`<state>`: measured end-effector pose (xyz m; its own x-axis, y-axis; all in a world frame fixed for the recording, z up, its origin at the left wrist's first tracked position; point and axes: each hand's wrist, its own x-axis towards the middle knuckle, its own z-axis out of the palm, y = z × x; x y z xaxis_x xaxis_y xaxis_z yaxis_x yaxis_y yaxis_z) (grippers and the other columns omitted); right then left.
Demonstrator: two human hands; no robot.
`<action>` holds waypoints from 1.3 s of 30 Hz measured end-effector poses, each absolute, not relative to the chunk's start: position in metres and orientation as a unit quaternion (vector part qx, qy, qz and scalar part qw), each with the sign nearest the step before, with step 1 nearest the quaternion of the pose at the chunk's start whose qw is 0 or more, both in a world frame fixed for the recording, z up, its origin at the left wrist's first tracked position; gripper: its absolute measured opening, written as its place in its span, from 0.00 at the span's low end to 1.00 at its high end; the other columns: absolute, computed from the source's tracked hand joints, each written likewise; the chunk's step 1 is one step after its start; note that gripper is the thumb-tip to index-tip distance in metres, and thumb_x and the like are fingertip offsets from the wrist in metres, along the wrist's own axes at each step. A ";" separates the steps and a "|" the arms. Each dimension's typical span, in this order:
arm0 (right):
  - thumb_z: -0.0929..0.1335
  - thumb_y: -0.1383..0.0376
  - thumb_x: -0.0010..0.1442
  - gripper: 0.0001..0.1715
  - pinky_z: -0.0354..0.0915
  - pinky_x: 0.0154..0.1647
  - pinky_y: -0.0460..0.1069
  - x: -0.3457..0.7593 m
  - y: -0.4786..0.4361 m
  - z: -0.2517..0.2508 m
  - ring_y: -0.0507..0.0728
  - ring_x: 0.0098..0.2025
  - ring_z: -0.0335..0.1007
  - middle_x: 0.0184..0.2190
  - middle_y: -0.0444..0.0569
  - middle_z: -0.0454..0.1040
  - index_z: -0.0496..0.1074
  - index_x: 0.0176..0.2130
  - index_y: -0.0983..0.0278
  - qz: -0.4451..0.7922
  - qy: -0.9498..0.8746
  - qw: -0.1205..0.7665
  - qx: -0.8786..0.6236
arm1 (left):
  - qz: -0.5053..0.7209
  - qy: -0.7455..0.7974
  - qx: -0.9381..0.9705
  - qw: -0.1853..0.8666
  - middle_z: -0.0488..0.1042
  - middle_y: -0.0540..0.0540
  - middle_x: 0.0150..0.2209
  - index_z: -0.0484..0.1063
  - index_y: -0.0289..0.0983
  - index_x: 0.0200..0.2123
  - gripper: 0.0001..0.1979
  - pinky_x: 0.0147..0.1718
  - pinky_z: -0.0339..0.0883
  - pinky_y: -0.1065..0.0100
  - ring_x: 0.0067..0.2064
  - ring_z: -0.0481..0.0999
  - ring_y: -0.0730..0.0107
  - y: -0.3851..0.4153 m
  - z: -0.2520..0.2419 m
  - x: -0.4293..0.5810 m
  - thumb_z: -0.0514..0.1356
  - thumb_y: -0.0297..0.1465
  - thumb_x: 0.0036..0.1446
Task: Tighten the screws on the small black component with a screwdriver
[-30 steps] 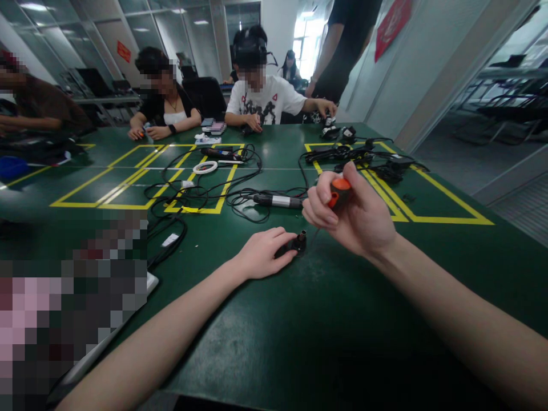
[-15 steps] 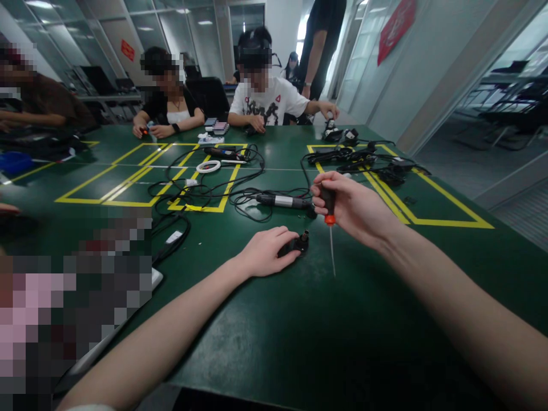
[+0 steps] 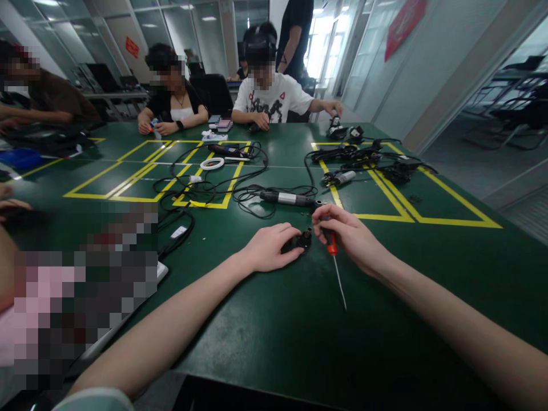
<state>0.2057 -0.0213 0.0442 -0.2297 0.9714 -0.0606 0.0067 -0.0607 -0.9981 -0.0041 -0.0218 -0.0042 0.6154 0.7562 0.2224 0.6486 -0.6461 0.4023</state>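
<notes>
My left hand rests on the green table, its fingers closed round a small black part that has a short metallic piece sticking up at its right end. The exact kind of this part is not clear. Just to the right, my right hand grips a screwdriver with a black and red handle. Its thin shaft points down toward me and slightly right, apart from the black part. Behind both hands lies a black and silver cylindrical tool with a cable.
Tangled black cables lie at the back right, beside a silver and black cylindrical tool. A white ring sits among cables at the left. Several people sit around the table; one person faces me. Yellow tape marks the tabletop.
My right hand has come down toward the table with the screwdriver, whose tip now points lower and further right. My left hand keeps hold of the black part. The view has shifted slightly.
</notes>
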 end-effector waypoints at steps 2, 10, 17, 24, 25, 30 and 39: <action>0.72 0.62 0.49 0.11 0.58 0.27 0.48 0.204 -0.024 0.050 0.51 0.25 0.64 0.26 0.41 0.71 0.74 0.35 0.61 0.576 -0.533 0.449 -0.428 | 0.190 0.395 0.887 0.141 0.77 0.44 0.43 0.73 0.38 0.52 0.15 0.43 0.72 0.64 0.43 0.78 0.62 -0.022 -0.004 -0.004 0.59 0.41 0.69; 0.69 0.66 0.53 0.02 0.57 0.26 0.47 0.198 -0.036 0.091 0.52 0.26 0.61 0.25 0.45 0.69 0.75 0.30 0.62 0.580 -0.512 0.554 -0.307 | 0.194 0.396 0.886 0.139 0.77 0.44 0.43 0.74 0.38 0.53 0.16 0.43 0.72 0.64 0.43 0.78 0.62 -0.021 -0.006 -0.004 0.59 0.41 0.69; 0.67 0.65 0.63 0.11 0.52 0.22 0.48 0.187 -0.043 0.123 0.51 0.20 0.52 0.18 0.41 0.59 0.72 0.28 0.61 0.556 -0.566 0.588 -0.156 | 0.199 0.392 0.888 0.135 0.77 0.45 0.43 0.73 0.38 0.53 0.16 0.42 0.72 0.65 0.43 0.78 0.63 -0.021 -0.007 -0.005 0.59 0.41 0.69; 0.66 0.68 0.61 0.10 0.51 0.21 0.47 0.170 -0.037 0.112 0.50 0.19 0.53 0.17 0.40 0.60 0.72 0.28 0.62 0.554 -0.558 0.606 -0.117 | 0.200 0.390 0.888 0.137 0.77 0.44 0.42 0.74 0.38 0.53 0.16 0.42 0.72 0.64 0.42 0.78 0.63 -0.021 -0.006 -0.005 0.59 0.41 0.69; 0.66 0.67 0.62 0.10 0.51 0.21 0.47 0.169 -0.036 0.111 0.50 0.19 0.53 0.17 0.40 0.60 0.72 0.28 0.62 0.552 -0.559 0.608 -0.117 | 0.199 0.390 0.888 0.139 0.77 0.44 0.42 0.74 0.38 0.53 0.16 0.43 0.72 0.64 0.42 0.78 0.63 -0.021 -0.006 -0.005 0.59 0.41 0.68; 0.68 0.64 0.59 0.08 0.51 0.21 0.48 0.169 -0.032 0.109 0.51 0.19 0.53 0.17 0.39 0.59 0.71 0.28 0.61 0.537 -0.567 0.608 -0.139 | 0.198 0.392 0.887 0.142 0.77 0.44 0.42 0.74 0.38 0.52 0.15 0.44 0.73 0.63 0.43 0.78 0.62 -0.022 -0.005 -0.005 0.59 0.41 0.69; 0.68 0.63 0.58 0.08 0.50 0.20 0.47 0.169 -0.033 0.112 0.51 0.19 0.50 0.17 0.39 0.58 0.69 0.27 0.60 0.550 -0.559 0.601 -0.157 | 0.195 0.393 0.888 0.135 0.77 0.44 0.43 0.74 0.39 0.52 0.16 0.44 0.72 0.64 0.43 0.78 0.63 -0.022 -0.004 -0.006 0.58 0.41 0.69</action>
